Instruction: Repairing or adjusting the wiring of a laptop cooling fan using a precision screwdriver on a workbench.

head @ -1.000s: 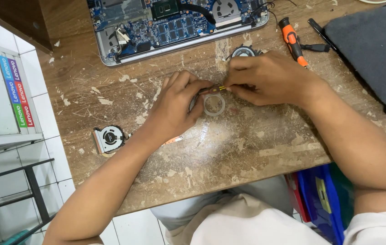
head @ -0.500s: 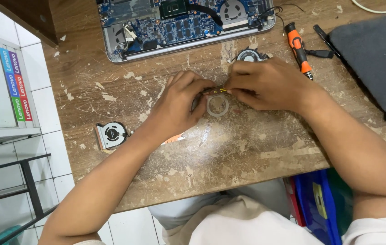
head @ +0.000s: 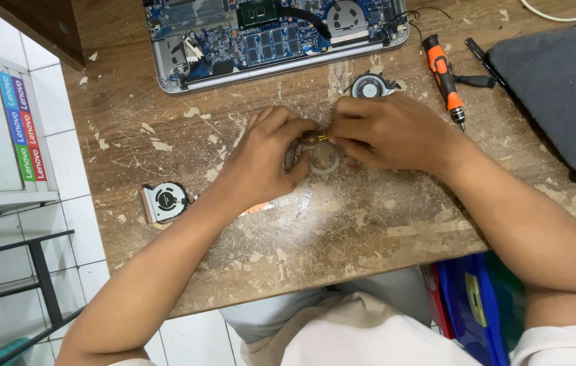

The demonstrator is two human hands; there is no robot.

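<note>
Lap: I see pale cloth nearest the lens, with a blue plastic crate point(head: 467, 308) tucked under the table edge at my right.
Table: worn wooden table point(head: 342, 230), brown with scratched, flaking pale patches.
Left hand: my left hand point(head: 264, 159) is curled, fingertips pinched on the near end of a small yellow-and-dark part point(head: 315, 138).
Right hand: my right hand point(head: 386, 132) is closed on the other end of that same part; both hands meet over it at mid-table.
Tape ring: a clear tape ring point(head: 324, 159) lies flat just below the held part, partly under my fingers.
Loose fan: a small round cooling fan point(head: 164, 201) in a grey metal frame sits left of my left forearm.
Second fan: another dark fan point(head: 371, 86) shows just beyond my right knuckles.
Screwdriver: orange-and-black screwdriver point(head: 445, 78) lies right of it, tip toward me.
Grey pouch: soft grey fabric pouch point(head: 559, 88) with a yellow corner, far right.
Sign: a vertical strip of blue, purple, red and green label blocks point(head: 24, 129) on the white frame at left.
Laptop: opened laptop point(head: 274, 37), blue circuit board exposed in a silver shell, farthest away.
</note>
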